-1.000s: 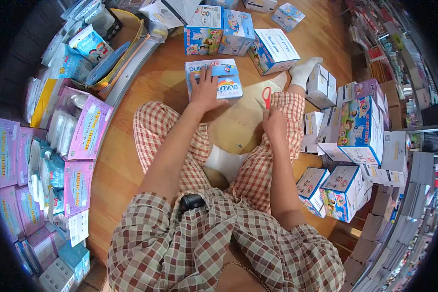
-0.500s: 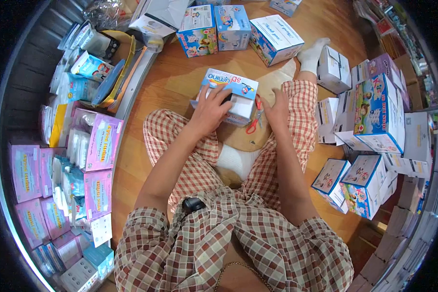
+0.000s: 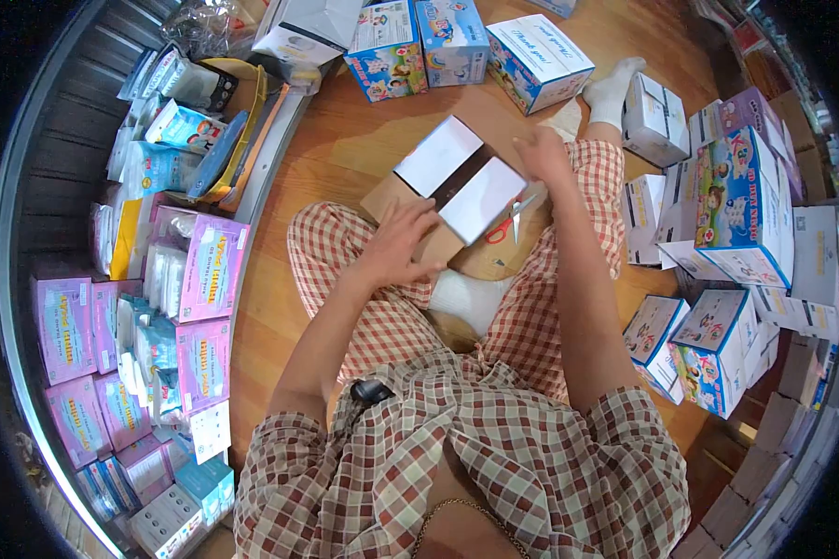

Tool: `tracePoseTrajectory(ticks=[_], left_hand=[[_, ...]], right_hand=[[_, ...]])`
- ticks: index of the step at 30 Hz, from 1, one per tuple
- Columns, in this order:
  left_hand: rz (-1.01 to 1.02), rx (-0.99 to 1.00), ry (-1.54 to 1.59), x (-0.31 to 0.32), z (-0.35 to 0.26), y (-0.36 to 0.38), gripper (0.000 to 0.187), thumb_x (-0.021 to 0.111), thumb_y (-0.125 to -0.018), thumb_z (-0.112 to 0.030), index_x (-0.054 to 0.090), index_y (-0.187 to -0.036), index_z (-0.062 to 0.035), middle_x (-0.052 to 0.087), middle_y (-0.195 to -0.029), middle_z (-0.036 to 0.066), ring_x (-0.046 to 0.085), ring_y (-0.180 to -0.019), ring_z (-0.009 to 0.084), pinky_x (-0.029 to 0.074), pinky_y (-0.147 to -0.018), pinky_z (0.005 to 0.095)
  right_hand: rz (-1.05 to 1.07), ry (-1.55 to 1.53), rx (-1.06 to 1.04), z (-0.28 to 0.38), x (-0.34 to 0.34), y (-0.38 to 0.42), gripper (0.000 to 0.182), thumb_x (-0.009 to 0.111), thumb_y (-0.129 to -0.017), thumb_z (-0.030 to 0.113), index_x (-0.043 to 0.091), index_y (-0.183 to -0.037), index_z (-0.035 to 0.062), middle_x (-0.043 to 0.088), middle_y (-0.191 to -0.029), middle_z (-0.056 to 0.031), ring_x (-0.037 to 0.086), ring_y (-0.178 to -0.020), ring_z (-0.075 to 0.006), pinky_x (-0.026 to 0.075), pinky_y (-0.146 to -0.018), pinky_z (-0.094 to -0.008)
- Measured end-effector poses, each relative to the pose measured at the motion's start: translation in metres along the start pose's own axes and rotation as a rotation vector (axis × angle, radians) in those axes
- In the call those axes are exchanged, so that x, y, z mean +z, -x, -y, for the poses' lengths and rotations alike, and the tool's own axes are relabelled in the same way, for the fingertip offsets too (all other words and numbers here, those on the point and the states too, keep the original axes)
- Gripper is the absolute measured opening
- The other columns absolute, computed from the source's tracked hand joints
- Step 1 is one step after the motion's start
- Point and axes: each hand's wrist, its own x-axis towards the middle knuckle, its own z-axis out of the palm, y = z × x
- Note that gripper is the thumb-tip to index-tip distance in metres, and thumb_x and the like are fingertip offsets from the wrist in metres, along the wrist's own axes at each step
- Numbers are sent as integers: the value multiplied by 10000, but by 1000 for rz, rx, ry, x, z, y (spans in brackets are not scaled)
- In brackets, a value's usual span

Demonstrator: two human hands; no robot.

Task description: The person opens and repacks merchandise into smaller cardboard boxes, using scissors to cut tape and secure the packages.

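Between my legs is a box with its flaps spread out, two white inner pieces [image 3: 483,197] showing at its top with a dark gap between them. My left hand [image 3: 403,244] lies at the box's near left corner, fingers apart. At the far right side, my right hand [image 3: 543,156] has its fingers bent together by a brown flap [image 3: 494,116]; what they hold, if anything, is hidden. Red-handled scissors [image 3: 502,229] lie partly open on a round brown surface [image 3: 490,263], just right of the box.
Blue printed boxes [image 3: 539,67] stand beyond on the wooden floor [image 3: 280,349]. More cartons [image 3: 738,210] are stacked at the right. A shelf with pink boxes [image 3: 205,265] and packets runs along the left. My socked foot [image 3: 613,91] is at the upper right.
The box has turned, and its blue printed top no longer shows; the white pieces and spread flaps do. My left hand has moved down to the near corner, and my right hand has risen.
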Motion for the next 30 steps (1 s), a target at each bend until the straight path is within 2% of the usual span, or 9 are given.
tracePoseTrajectory(ticks=[2,7,9,12,14,17,20,25,30], left_hand=[[-58,-134,4,19,12,-5,624,651,-756,-403,452,-1245,-70,447,-1282,172,320,-1280,340,156,-1052,589],[-15,-240,-225,41,-12,-27,594,671,-742,-395,482,-1201,-69,468,-1235,174,309,-1282,357,104,-1046,621],[-110,-314,-130,41,-21,-30,471,678,-723,-340,549,-1071,-50,492,-1204,147,344,-1255,354,203,-1013,576],[-146,-256,154,25,-24,-26,392,691,-694,-273,553,-988,-53,525,-1152,137,396,-1209,358,245,-987,549],[-205,-97,127,32,-29,-22,343,696,-681,-217,559,-955,-63,537,-1110,121,428,-1168,339,253,-973,549],[-298,142,74,38,-47,-18,259,674,-676,-102,571,-911,-68,560,-1008,101,514,-1022,320,313,-935,533],[-232,265,168,48,-41,-10,282,648,-661,-33,547,-924,-51,575,-1031,118,554,-978,308,461,-797,428],[-92,342,151,34,-28,-13,301,610,-631,-26,543,-921,-72,561,-1060,115,555,-955,298,477,-741,379],[115,268,167,17,-10,-33,336,636,-646,-92,543,-968,-68,541,-1083,126,493,-1063,328,412,-865,415]], right_hand=[[136,-586,221,-18,-11,10,243,604,-826,172,636,-950,-35,642,-737,-124,640,-601,-225,500,-493,-351],[112,-876,548,-33,-14,76,285,626,-823,174,596,-990,-54,632,-751,-102,627,-589,-203,491,-481,-330],[90,-935,591,-47,-7,85,300,633,-820,175,581,-1006,-54,632,-755,-103,625,-602,-211,496,-501,-337],[-77,-516,273,-42,-2,89,360,635,-821,151,548,-1098,-62,634,-852,-117,635,-725,-245,510,-648,-345],[-365,305,-4,-6,-16,95,362,680,-756,129,562,-1065,-20,592,-934,-142,575,-867,-319,461,-786,-398],[-413,294,-151,20,-22,86,356,705,-687,123,574,-1002,20,516,-1100,-168,466,-1030,-342,420,-844,-420],[-247,180,-475,34,-34,78,376,712,-650,106,568,-988,23,530,-1049,-163,483,-985,-356,409,-829,-431],[-293,368,-778,69,-46,81,218,648,-701,84,582,-899,21,531,-1011,-157,488,-939,-343,420,-820,-439],[416,375,-630,59,-5,84,214,610,-750,100,577,-947,23,538,-994,-169,504,-979,-345,423,-826,-484]])
